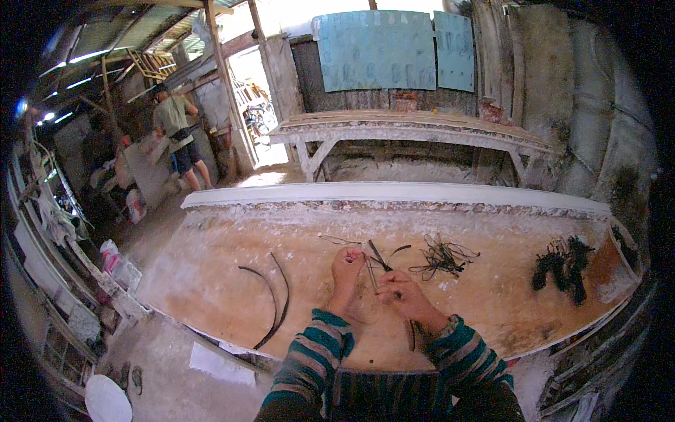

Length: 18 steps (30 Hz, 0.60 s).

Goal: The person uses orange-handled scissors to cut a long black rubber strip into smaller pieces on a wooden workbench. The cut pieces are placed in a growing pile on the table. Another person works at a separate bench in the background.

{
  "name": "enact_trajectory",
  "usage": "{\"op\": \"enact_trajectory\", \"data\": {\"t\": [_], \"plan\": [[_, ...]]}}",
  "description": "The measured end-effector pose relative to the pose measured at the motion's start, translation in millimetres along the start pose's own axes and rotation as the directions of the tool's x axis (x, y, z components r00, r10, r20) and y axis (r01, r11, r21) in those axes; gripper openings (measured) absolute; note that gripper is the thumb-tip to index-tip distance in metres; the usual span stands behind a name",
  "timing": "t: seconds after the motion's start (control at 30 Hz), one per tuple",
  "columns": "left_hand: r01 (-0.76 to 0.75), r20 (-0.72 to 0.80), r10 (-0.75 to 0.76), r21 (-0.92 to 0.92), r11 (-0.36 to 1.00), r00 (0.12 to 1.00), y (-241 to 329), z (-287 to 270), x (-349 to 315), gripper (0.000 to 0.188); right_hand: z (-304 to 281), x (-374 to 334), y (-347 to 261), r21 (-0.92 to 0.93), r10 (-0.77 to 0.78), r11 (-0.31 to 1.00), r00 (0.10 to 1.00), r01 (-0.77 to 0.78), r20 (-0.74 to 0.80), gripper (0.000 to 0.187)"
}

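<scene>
Over the near middle of a board-topped table, my left hand (346, 270) is closed, its fingertips pinching the upper end of a thin greyish strand (372, 274). The strand slants down to my right hand (408, 297), which is closed too. From the right hand's far side stick out dark flat strips (380, 257), and a dark end (412, 335) shows below its palm; what its fingers grip exactly is partly hidden. Two long curved dark strips (283, 295) lie left of my hands. A loose tangle of thin black cords (446, 257) rests to the right.
Black bundles (562, 269) lie at the table's right, beside a tipped brownish container (613, 264). A white raised ledge (394, 193) runs along the far edge. Beyond stands a long bench (415, 126). Another person (179, 133) stands at the far left. A white round object (107, 399) is at lower left.
</scene>
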<state>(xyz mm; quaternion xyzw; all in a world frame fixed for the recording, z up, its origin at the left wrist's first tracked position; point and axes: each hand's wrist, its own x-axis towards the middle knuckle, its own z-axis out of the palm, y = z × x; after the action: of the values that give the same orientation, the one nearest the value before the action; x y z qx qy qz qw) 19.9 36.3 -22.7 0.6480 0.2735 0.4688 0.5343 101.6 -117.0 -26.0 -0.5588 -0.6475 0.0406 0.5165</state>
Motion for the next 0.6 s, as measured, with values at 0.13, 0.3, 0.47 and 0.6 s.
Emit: {"op": "enact_trajectory", "data": {"t": [0.13, 0.3, 0.47, 0.6], "plan": [[-0.105, 0.064, 0.101, 0.062, 0.993, 0.993, -26.4, -0.7, 3.4, 0.006, 1.6, 4.5, -11.6, 0.011, -0.096, 0.995, 0.991, 0.095, 0.095, 0.014], [-0.071, 0.054, 0.073, -0.031, 0.997, 0.996, -30.2, 5.0, 3.1, 0.007, -7.9, 5.1, -9.7, -0.098, -0.078, 0.991, 0.991, 0.088, 0.107, 0.017], [-0.172, 0.083, 0.165, 0.078, 0.982, 0.983, -21.5, 5.3, -2.2, 0.008, -7.7, 6.4, -10.2, -0.128, -0.123, 0.983, 0.988, 0.134, 0.092, 0.017], [-0.21, 0.239, 0.218, -0.059, 0.976, 0.946, -16.6, 5.9, -3.8, 0.008, -13.0, 8.9, -22.5, -0.112, -0.014, 0.993, 0.997, 0.023, 0.078, 0.016]]}}
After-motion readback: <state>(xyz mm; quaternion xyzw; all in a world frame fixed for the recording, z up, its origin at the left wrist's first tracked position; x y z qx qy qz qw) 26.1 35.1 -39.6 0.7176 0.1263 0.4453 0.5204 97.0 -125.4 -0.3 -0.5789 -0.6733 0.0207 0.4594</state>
